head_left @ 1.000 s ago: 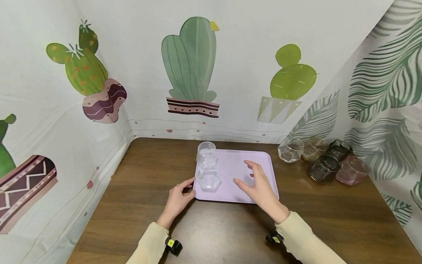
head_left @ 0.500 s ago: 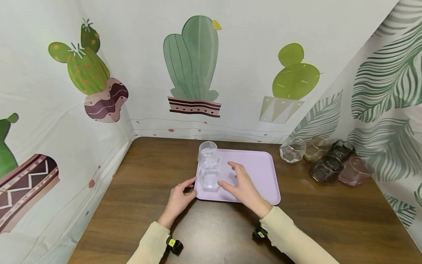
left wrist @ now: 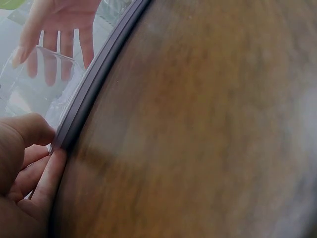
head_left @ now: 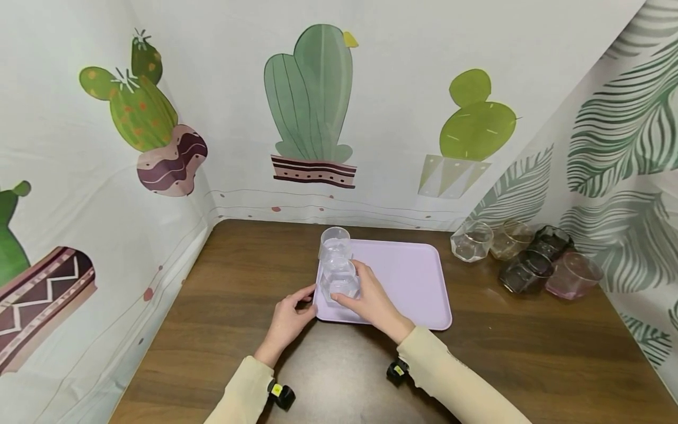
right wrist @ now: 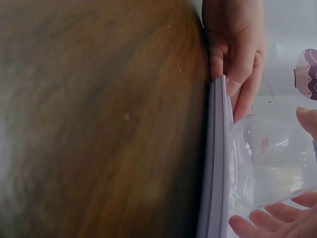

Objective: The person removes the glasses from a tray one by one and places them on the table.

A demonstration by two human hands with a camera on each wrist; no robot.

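My left hand (head_left: 290,318) grips the left front part of a lilac tray (head_left: 394,277), its thumb on the rim. In the left wrist view its fingertips lie right at the tray edge (left wrist: 81,101). My right hand (head_left: 373,300) is at a clear faceted drinking glass (head_left: 344,287) on the tray's left side. Its thumb is on the near side and its fingers reach past the far side. Both wrist views show those fingers extended and spread beside the glass (right wrist: 272,163). Another clear glass (head_left: 335,238) stands behind, at the tray's back left corner.
Several faceted glasses are grouped at the back right of the wooden table (head_left: 254,259): a clear one (head_left: 471,242), an amber one (head_left: 511,240), dark grey ones (head_left: 525,272) and a pink one (head_left: 574,277). A cactus-print cloth (head_left: 392,106) hangs behind.
My right hand has moved left across the tray, from above its middle to around the front clear glass. My left hand has stayed at the tray's edge.
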